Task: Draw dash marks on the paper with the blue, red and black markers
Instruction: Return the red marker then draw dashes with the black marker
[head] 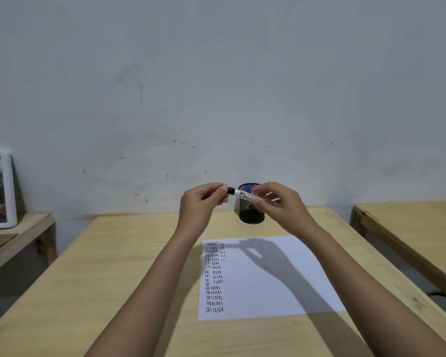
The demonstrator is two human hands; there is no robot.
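A white marker with a black cap (242, 194) is held level in the air above the far end of the table. My left hand (204, 202) pinches its black cap end. My right hand (278, 204) grips the white barrel. Behind the marker stands a black mesh pen cup (251, 215) with a blue marker (248, 188) sticking out of it. Nearer to me a white sheet of paper (273, 279) lies flat, with columns of short black and red dash marks (214, 276) down its left side.
The wooden table (113, 266) ends at a grey wall behind the cup. A second wooden table (410, 228) stands to the right across a gap. On a low shelf at the left sits a white framed object (0, 189).
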